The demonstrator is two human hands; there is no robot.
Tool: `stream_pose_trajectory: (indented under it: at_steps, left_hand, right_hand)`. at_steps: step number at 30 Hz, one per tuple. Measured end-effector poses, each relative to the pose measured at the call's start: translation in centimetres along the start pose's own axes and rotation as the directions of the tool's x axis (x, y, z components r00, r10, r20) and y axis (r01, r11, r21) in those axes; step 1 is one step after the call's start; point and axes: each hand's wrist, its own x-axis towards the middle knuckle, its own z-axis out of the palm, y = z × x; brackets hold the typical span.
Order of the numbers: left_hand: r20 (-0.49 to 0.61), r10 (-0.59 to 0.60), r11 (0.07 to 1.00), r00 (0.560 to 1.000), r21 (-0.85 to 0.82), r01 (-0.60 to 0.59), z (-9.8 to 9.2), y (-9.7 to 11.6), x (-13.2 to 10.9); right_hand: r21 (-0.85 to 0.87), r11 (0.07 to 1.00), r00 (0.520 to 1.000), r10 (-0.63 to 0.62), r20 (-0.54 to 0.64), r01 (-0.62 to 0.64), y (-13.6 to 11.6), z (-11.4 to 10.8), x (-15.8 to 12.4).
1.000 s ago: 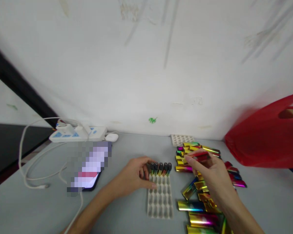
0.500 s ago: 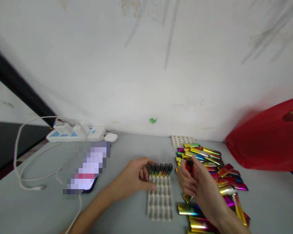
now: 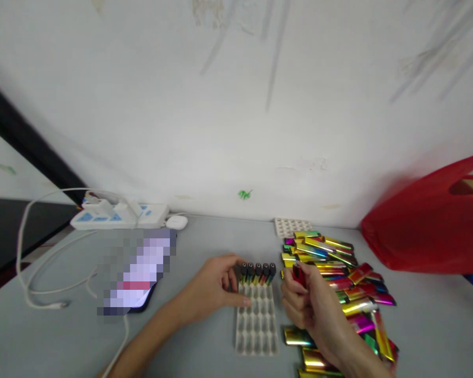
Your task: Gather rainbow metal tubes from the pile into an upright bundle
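Note:
A pale moulded tray (image 3: 256,320) with rows of hollows lies on the table in front of me. Along its far row stand several shiny lighters (image 3: 258,273), black tops up. My left hand (image 3: 216,286) grips the tray's left edge, thumb over the hollows, index finger reaching to the far left corner by the lighters. To the right of the tray, my right hand (image 3: 309,299) is closed around a red lighter (image 3: 298,275), its top end showing above the fingers. Under and beyond that hand spreads a loose pile of metallic, many-coloured lighters (image 3: 358,307).
Against the wall lies a second pale tray (image 3: 291,227). A red bag (image 3: 418,226) stands at the right. On the left are a phone (image 3: 142,273) with a blurred screen, a white power strip (image 3: 153,214), a white earbud case (image 3: 177,223) and a looping white cable (image 3: 23,247).
My right hand has turned and come slightly left and down, so the red lighter shows more clearly with its top upward. My left hand keeps its place on the tray.

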Motion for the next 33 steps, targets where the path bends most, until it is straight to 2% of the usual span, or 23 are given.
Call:
stream_pose_trajectory:
  at_steps: [5, 17, 33]
  left_hand:
    - [-0.003, 0.003, 1.0, 1.0, 0.009, -0.003, -0.01, -0.1, 0.05]
    - [-0.008, 0.011, 1.0, 1.0, 0.011, -0.011, 0.04, -0.16, 0.04]
    - [-0.004, 0.014, 1.0, 1.0, 0.022, -0.014, 0.09, 0.45, -0.04]
  right_hand:
    - [0.018, 0.999, 0.999, -0.031, -0.02, 0.031, -0.08, 0.33, -0.03]
    - [0.014, 0.999, 0.999, 0.044, -0.012, -0.043, -0.51, 0.56, -0.12]
    - [-0.029, 0.999, 0.999, 0.03, 0.029, -0.03, -0.41, 0.37, -0.12]
